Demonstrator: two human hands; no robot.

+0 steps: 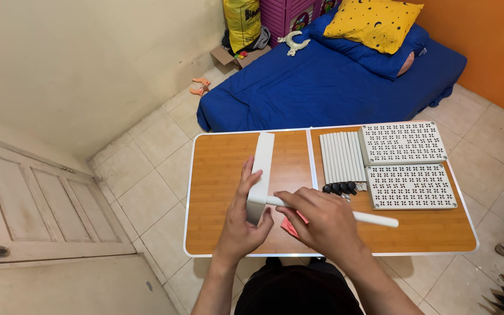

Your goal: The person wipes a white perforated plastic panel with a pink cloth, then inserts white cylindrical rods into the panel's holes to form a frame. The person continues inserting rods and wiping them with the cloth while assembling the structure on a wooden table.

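White panel (261, 169) (edge-up); white tube (368, 219) touching.

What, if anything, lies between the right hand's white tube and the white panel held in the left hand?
Nothing visible does. The tube in the right hand already meets the lower end of the panel, which the left hand steadies.

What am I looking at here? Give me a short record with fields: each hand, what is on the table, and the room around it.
left hand: left hand grips the near end of a long white panel, held on edge
right hand: right hand holds a white tube against the panel's near end
table: wooden folding table
on table: row of white tubes, two perforated white panels, small black connectors, a red item under the right hand
room: blue mattress, yellow pillow, tiled floor
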